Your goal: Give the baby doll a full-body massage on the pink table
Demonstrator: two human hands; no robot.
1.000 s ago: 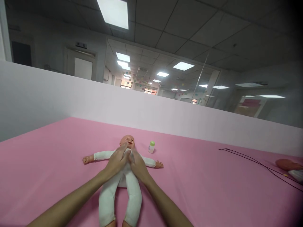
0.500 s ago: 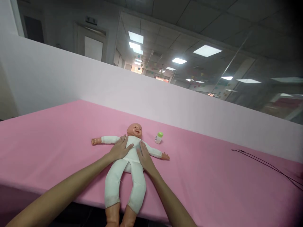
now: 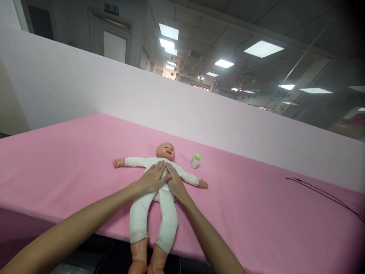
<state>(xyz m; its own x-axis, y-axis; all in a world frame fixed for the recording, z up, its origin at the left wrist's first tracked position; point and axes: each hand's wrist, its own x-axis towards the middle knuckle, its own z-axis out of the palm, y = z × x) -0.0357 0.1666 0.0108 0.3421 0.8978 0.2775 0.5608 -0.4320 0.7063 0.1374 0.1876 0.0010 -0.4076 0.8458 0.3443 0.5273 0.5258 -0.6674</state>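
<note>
A baby doll (image 3: 168, 211) with a white cloth body lies face up, its arms spread out and its feet past the front edge of the pink-covered table (image 3: 245, 213). My left hand (image 3: 152, 178) rests flat on the doll's chest, fingers stretched toward its neck. Beside it, my right hand (image 3: 175, 182) also lies flat on the chest, fingertips close to those of my left. The two thumbs meet or cross near the middle. Much of the doll's torso is hidden under both palms. A small clear bottle with a green cap (image 3: 195, 161) stands right of the doll's head.
Thin black cables (image 3: 325, 198) lie on the right side of the table. A low white wall (image 3: 213, 114) runs along the back, with glass above it. Dark floor shows below the front edge.
Both hands have slid inward across the doll's chest, from its sides to the middle, and now nearly touch. The view has shifted slightly.
</note>
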